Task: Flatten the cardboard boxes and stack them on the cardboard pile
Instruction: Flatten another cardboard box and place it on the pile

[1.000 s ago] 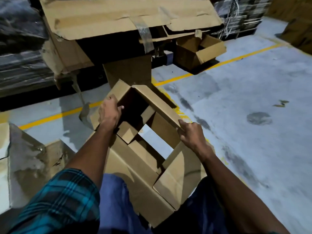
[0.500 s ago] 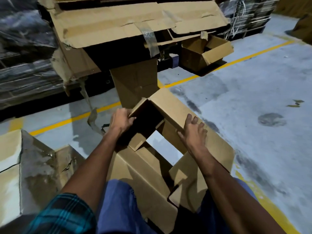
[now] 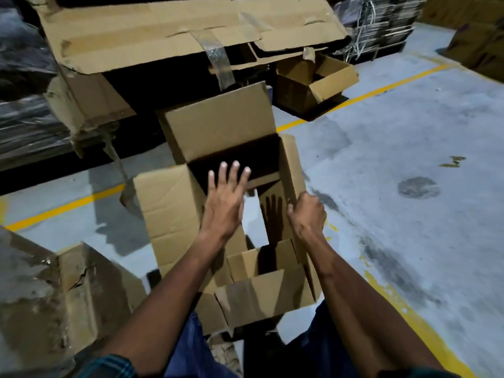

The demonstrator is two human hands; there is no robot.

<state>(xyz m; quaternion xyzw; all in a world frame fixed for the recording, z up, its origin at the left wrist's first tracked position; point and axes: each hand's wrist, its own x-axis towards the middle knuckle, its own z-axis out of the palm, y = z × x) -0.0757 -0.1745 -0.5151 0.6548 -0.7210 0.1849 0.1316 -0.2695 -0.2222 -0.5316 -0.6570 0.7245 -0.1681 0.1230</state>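
on the floor by the person's knees the open box [image 3: 218,214] looks light and bendy, the right hand [image 3: 306,214] gripping its side wall, the left hand [image 3: 223,203] spread flat above it.

Left hand [image 3: 225,201] flat over box [image 3: 218,132]; right hand [image 3: 306,214] grips wall

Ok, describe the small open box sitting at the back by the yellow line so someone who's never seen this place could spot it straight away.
Start at the big pile of flattened cardboard across the back. Below its right end, by the yellow floor line, stands the small open box. Unlike the larger box in front of the person, it sits alone, no hand on it, still box-shaped with its flaps up.
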